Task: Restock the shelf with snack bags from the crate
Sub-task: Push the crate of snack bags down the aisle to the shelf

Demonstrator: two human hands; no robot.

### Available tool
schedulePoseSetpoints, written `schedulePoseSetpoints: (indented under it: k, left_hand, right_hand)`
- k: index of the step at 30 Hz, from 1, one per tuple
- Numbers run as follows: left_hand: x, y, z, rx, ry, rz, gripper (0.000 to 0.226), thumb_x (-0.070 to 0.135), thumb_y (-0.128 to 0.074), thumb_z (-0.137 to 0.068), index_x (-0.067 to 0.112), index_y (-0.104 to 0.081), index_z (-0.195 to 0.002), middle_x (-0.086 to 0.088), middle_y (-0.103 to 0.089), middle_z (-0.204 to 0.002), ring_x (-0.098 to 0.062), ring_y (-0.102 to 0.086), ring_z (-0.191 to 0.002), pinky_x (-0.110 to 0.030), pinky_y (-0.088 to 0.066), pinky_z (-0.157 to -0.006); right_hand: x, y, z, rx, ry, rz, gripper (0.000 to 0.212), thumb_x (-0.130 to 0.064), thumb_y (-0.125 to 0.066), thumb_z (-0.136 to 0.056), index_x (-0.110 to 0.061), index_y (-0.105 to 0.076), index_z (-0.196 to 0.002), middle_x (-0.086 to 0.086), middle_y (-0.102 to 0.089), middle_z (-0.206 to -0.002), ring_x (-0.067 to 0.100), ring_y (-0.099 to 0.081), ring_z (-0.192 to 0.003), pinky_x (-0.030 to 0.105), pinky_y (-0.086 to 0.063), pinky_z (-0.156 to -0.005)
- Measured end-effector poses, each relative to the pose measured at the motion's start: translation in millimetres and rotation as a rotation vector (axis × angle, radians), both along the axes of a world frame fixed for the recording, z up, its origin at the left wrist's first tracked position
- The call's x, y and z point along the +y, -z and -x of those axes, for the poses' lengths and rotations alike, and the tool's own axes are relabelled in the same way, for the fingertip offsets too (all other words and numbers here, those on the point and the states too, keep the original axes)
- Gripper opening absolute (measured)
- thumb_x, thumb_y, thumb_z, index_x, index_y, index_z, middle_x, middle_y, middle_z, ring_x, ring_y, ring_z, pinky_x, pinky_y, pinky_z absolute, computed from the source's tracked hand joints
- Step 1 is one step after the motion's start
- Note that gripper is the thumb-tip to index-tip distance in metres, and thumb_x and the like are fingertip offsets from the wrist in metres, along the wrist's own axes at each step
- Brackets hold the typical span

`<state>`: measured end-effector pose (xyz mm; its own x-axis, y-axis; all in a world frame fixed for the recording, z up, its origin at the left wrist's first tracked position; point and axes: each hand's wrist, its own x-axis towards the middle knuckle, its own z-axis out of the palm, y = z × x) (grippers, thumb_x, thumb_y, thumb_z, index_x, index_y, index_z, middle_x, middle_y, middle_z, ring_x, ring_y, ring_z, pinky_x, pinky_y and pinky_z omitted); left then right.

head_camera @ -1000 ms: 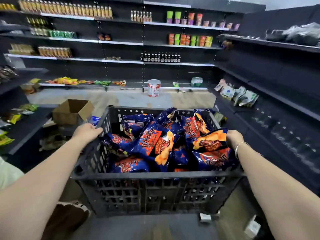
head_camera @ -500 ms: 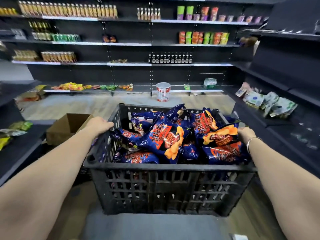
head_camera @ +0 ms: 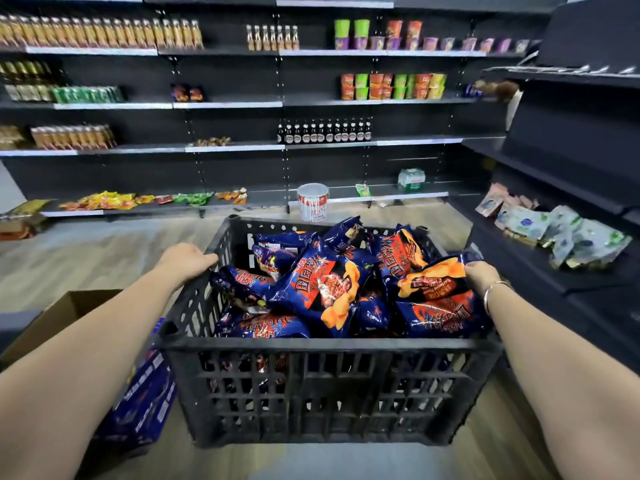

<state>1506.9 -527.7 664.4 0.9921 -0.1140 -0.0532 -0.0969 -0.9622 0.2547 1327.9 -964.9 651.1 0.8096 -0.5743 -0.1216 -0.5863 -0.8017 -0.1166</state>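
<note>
A black slatted plastic crate fills the lower middle of the head view, heaped with several dark blue snack bags printed in orange and red. My left hand grips the crate's left rim. On the right rim sits my right hand, bracelet at the wrist, partly behind an orange-fronted bag. The crate is held off the floor in front of me. Black store shelves line the far wall and the right side.
An open cardboard box and a blue carton sit low on the left. A red and white tin stands on the wooden floor ahead. Pale green pouches lie on the right shelf. Bottles and cups fill upper shelves.
I have carried the crate forward and turned slightly right. The far shelves and the tin look nearer, and the cardboard box has slid down to the left.
</note>
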Motion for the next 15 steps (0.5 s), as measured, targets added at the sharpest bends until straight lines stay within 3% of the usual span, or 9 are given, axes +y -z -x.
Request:
schedulePoseSetpoints:
  k: [2,5,11,15]
  left_hand:
    - [-21.1,6.7,-44.9,0.007,-0.015,0.004,0.043,0.040,-0.042,-0.094,0.010,-0.055,-0.066,0.001,-0.047,-0.064,-0.014,-0.043,-0.060,-0.022,-0.034,-0.056]
    - [-56.2,12.6,-109.1,0.030,-0.032,-0.008,0.047,0.038,-0.043,-0.094,0.013,-0.045,-0.055,-0.001,-0.046,-0.059,-0.019,-0.047,-0.063,-0.025,-0.034,-0.057]
    - [-115.2,18.2,-225.3,0.013,-0.074,0.015,0.050,0.035,-0.045,-0.093,0.012,-0.036,-0.049,-0.003,-0.041,-0.052,-0.018,-0.043,-0.053,-0.024,-0.032,-0.051]
    - [-145.7,22.0,-297.8,-0.015,-0.086,0.020,0.050,0.035,-0.045,-0.093,0.012,-0.036,-0.050,-0.004,-0.043,-0.054,-0.024,-0.048,-0.064,-0.027,-0.036,-0.060]
  right_hand:
    - [-23.1,6.5,-47.3,-0.043,0.042,-0.062,0.037,-0.011,-0.035,-0.098,0.008,-0.051,-0.125,0.024,-0.049,-0.136,0.034,-0.045,-0.127,0.032,-0.035,-0.101]
    - [-61.7,12.8,-119.7,-0.035,0.032,-0.039,0.035,-0.008,-0.041,-0.096,0.010,-0.053,-0.123,0.028,-0.052,-0.131,0.036,-0.049,-0.123,0.035,-0.038,-0.100]
    - [-124.1,-3.9,-248.3,-0.121,0.019,-0.134,0.037,-0.007,-0.043,-0.093,-0.005,-0.052,-0.130,0.013,-0.052,-0.135,0.025,-0.050,-0.126,0.031,-0.040,-0.101]
    - [-152.8,-6.1,-329.2,-0.133,-0.020,-0.068,0.035,-0.011,-0.047,-0.093,-0.006,-0.056,-0.126,0.011,-0.055,-0.132,0.025,-0.051,-0.124,0.031,-0.040,-0.100]
